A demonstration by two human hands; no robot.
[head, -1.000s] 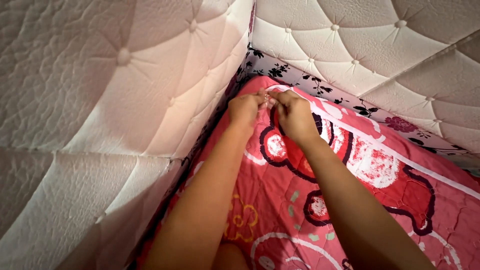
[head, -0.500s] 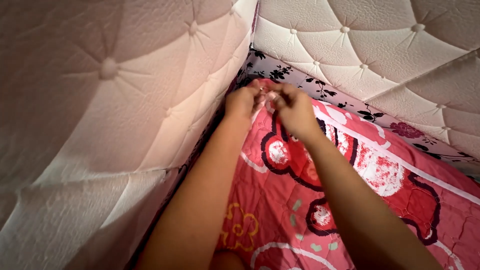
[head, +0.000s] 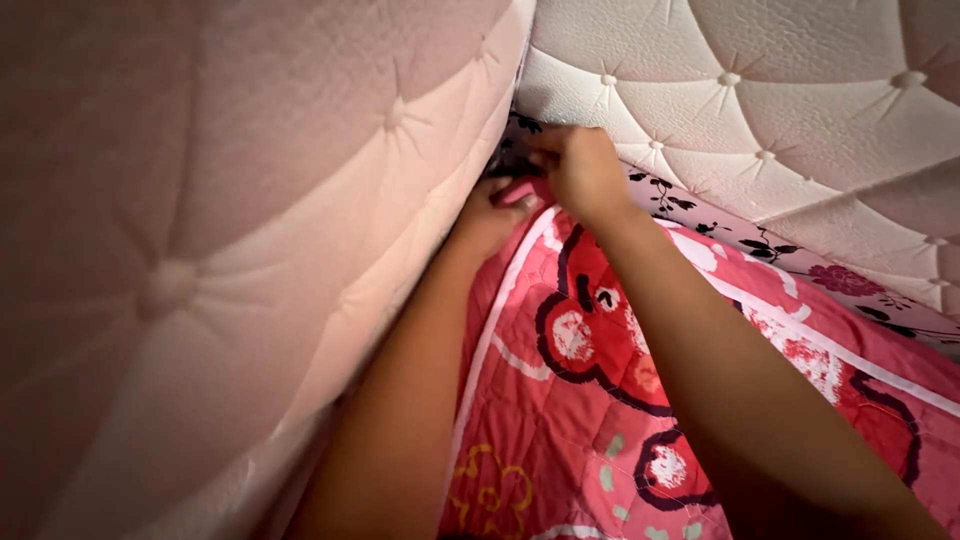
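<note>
Red-pink quilted cloth blanket (head: pixel 600 400): matt, stitched, printed surface with smooth white trim. Cream button-tufted padded wall panels (head: pixel 800 110): faintly grained, leather-like, slight sheen. White floral-printed cloth sheet (head: pixel 760 240) beneath: matt, smooth.

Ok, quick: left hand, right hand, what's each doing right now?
Left hand: closed, pinching the quilt corner by the padded wall.
Right hand: closed at the same corner; what it grips cannot be told.
</note>
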